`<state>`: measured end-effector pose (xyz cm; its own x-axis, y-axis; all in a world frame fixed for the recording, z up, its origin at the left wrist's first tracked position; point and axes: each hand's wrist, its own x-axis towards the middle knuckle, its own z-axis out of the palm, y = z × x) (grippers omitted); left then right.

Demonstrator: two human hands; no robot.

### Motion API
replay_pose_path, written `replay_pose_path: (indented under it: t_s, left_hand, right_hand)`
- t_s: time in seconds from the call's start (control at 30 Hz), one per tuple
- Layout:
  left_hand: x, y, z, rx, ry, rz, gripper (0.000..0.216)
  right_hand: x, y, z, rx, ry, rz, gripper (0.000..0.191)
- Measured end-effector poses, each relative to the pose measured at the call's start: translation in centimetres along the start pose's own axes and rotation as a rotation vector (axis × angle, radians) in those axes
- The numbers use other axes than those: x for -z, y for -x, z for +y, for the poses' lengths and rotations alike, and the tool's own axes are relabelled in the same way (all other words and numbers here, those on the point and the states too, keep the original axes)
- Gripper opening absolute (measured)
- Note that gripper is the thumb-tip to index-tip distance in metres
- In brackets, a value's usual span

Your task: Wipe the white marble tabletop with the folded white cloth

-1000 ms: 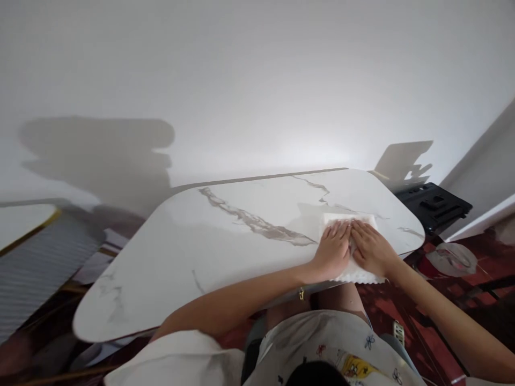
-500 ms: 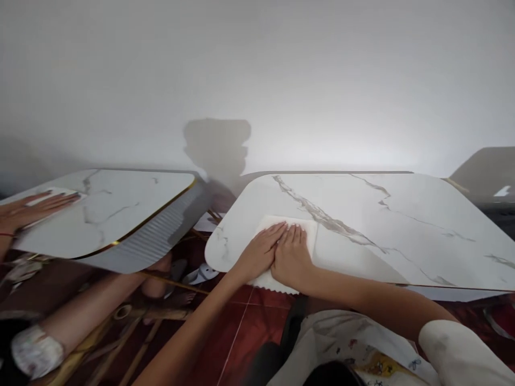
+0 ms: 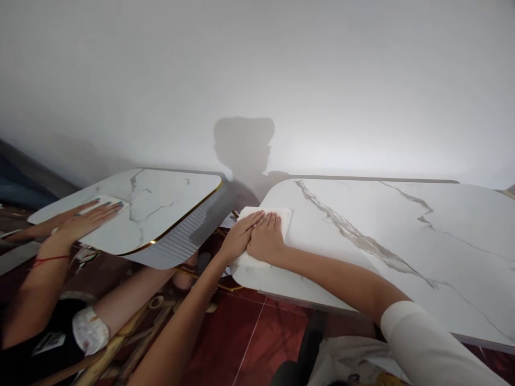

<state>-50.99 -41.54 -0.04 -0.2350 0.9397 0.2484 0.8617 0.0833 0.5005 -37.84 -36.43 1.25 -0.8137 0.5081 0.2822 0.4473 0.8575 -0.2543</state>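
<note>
Both of the person's hands were on a white cloth at the left edge of the marble bench, close to its rounded near-left corner. The left hand lay palm down with its fingers straight and closed together, gripping nothing, simply pressed flat on the cloth. The right hand lay the same way just beside it, and the two touched along their inner sides. Cloth showed beyond the fingertips and again below the left wrist, where it ran out to the bench's edge. I could not tell whether it hung over. The right arm came across the near edge of the bench in a white sleeve, and the left arm came up from over the red floor. The rest of the grey-veined top stretched off to the right. Left of it, a little apart across a narrow gap, stood a second bench with a gold rim and a ribbed side. There a co-worker's hands were also spread flat on another cloth near its left corner, with a red cord round one wrist. A plain wall rose behind both benches, with a shadow on it above the gap.
</note>
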Motion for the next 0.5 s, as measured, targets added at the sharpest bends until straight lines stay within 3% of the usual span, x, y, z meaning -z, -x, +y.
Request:
replay_pose_path:
  t_s: [0.27,0.5]
  left_hand:
    - [-1.5,-9.8,-4.2,-0.047,0.054,0.057,0.045]
    - [-3.1,-17.7,-4.6,-0.045,-0.091,0.072,0.046]
  right_hand:
    - [-1.6,-8.1,5.0,-0.080,0.044,0.043,0.062]
    - [-2.2,-14.1,11.3,0.000,0.088,0.069,0.056]
